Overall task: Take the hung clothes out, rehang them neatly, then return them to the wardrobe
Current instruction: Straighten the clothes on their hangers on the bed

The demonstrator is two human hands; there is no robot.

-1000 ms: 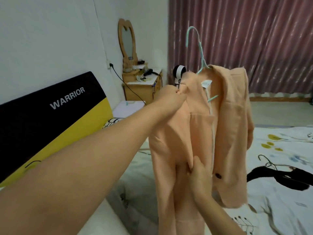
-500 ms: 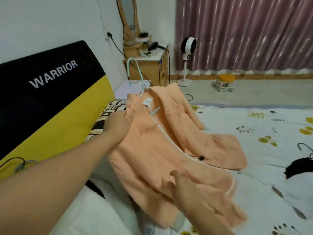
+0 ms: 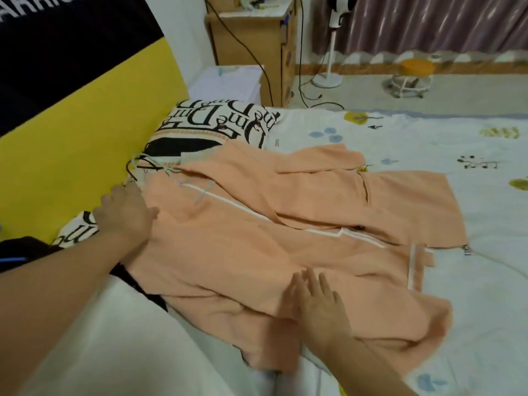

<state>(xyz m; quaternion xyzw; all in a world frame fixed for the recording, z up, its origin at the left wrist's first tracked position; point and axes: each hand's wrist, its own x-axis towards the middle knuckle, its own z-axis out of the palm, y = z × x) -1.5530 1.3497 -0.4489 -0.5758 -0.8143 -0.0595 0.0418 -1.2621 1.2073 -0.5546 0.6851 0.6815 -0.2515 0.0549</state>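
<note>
Over on the left, the left hand (image 3: 124,214) lay flat on the shoulder of the peach jacket (image 3: 285,230), fingers straight and close together, pressing rather than gripping, most likely to pin the collar end while the cloth was smoothed. Just above it the pale green hanger (image 3: 160,167) poked out of the neck, its hook lying on the lettered pillow (image 3: 217,121) against the yellow-and-black headboard (image 3: 85,115). So the jacket was out of the wardrobe, hanger inside it, spread face-up on the bed; no wardrobe was in view.

Moving to the middle, the garment sprawled open, white inner trim showing along the front edge, one panel folded toward the far side, the near hem bunched and rumpled. That looked like the rehanging step: flat on the bed is the easy way to square the shoulders.

Lower centre, the right hand (image 3: 317,307) rested palm-down on the near part of the jacket, fingers straight and slightly spread, holding nothing, seemingly stroking out creases.

To the right ran the white bedsheet (image 3: 457,138) with scattered blue and yellow prints. Beyond the bed: a wooden bedside cabinet (image 3: 248,50) trailing cables, a standing fan (image 3: 334,24), a small orange stool (image 3: 411,75) and maroon curtains (image 3: 443,21).
</note>
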